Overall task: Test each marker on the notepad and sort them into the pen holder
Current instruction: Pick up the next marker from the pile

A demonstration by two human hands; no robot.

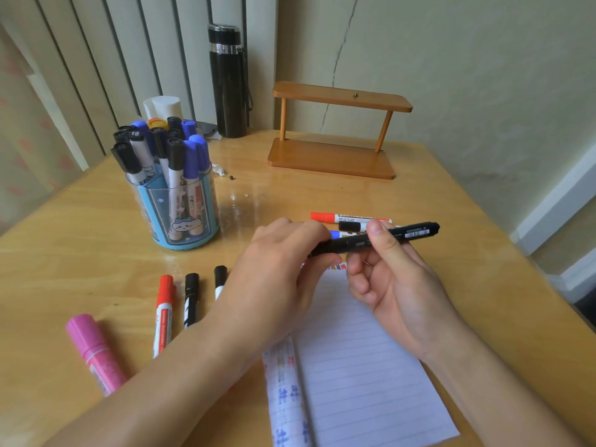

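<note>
Likely uncapping: marker [387,237] over notepad [361,366].
Fingers [378,233] of left hand [280,262] and right hand [396,279] grip it; next, tip to paper.

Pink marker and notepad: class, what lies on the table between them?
In the head view, between the pink marker and the notepad lie a red marker, a black-and-white marker and a black-capped marker, partly under the left forearm.

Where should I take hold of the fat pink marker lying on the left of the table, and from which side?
Take the pink marker round the middle of its barrel, coming down from above and pinching across its width. It lies flat and slanted on the table, apart from the red marker beside it, so both long sides are free.
</note>
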